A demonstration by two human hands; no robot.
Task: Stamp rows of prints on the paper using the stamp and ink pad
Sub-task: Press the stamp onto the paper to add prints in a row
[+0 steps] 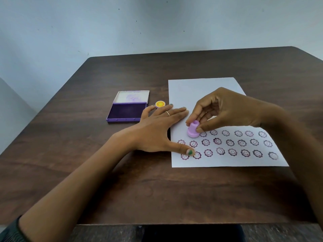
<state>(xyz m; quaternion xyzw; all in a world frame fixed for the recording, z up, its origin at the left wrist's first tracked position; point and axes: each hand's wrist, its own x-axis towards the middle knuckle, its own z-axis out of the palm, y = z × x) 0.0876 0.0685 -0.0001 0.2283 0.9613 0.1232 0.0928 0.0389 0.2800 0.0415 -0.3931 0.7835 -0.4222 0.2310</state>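
A dark wooden table [87, 172] with a streaky grain fills the view below a pale wall. Toward its left lies an open ink pad [128, 109], a flat purple plastic case with a dark violet pad in the base and a whitish, ink-smudged lid folded back. Just right of it sits a small round cap [160, 104], yellow with a smiling face and a lilac rim. The left hand [157, 130] lies flat and released, fingers spread, straddling the left edge of the paper [201, 88]; a thin ring circles one finger, the nails show worn green polish, and the thumb tip rests on the bottom row of prints [232, 143]. The paper is a smooth white rectangular sheet, blank on its far half and carrying three rows of purple flower-edged smiling faces on its near half. The right hand [227, 109] pinches the stamp [193, 129] by its narrow neck between thumb and fingertips. The stamp is a lilac plastic piece with a wide round base, pressed upright on the paper at the left end of the top row.
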